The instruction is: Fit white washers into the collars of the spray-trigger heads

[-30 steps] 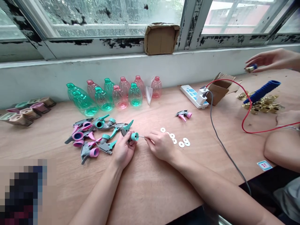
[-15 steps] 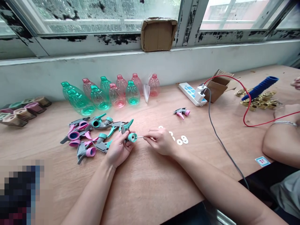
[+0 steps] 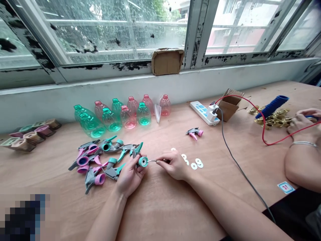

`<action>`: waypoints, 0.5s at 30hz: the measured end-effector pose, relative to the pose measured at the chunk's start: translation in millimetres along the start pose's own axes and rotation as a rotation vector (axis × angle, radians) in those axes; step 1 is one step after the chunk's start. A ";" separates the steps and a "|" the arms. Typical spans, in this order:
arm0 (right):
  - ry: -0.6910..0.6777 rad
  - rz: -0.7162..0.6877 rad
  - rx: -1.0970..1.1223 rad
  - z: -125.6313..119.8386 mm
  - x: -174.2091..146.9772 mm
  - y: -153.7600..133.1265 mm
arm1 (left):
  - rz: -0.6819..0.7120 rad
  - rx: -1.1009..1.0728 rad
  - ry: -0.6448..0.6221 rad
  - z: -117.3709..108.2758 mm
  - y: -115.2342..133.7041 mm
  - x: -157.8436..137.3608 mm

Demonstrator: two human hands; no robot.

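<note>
"First lot, from the left?"

"Spare sprayers, one heap, on the table's left half; behind them, bottles, green and pink, along its far edge."

"Next?"

"Left hand, fingers curled round one sprayer, at the heap's right end, between the table's far and near edges."

"Handling?"

"Light, I'd judge: hard plastic, stiff, perhaps a little slippery, unlikely to break. Best hold: the grey body behind the collar; the trigger would probably give."

"Looks?"

"Grey body, teal trigger, teal collar, its mouth turned away from the heap, pale inside with a dark centre hole."

"Then?"

"Tool, one, thin, metal; tip at the collar's rim, whether touching I can't tell. Right hand, thumb and fingers pinching the tool's other end. White washers, several, flat, just beside it toward the table's right edge."
</note>
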State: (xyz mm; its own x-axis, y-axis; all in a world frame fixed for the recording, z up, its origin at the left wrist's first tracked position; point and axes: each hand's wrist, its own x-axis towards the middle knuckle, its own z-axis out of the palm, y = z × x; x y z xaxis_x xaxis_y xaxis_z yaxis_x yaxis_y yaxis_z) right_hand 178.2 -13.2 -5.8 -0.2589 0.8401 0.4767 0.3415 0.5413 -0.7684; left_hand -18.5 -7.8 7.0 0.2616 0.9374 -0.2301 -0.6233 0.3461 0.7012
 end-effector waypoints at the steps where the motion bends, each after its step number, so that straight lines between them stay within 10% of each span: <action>1: 0.002 0.003 0.009 0.9 -0.2 0.0 | 0.001 0.000 -0.005 0.0 -0.4 -0.2; 15: -0.056 -0.160 -0.552 -6.1 -0.4 -11.1 | 0.138 0.041 0.082 8.4 -3.4 -0.9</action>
State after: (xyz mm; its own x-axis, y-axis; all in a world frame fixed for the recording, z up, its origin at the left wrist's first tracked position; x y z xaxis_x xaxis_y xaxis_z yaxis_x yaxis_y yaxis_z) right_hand 179.9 -19.3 5.1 -0.3884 0.7511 0.5338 0.7110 0.6128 -0.3449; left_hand -10.4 -10.2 10.5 0.1136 0.9766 -0.1824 -0.6181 0.2132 0.7566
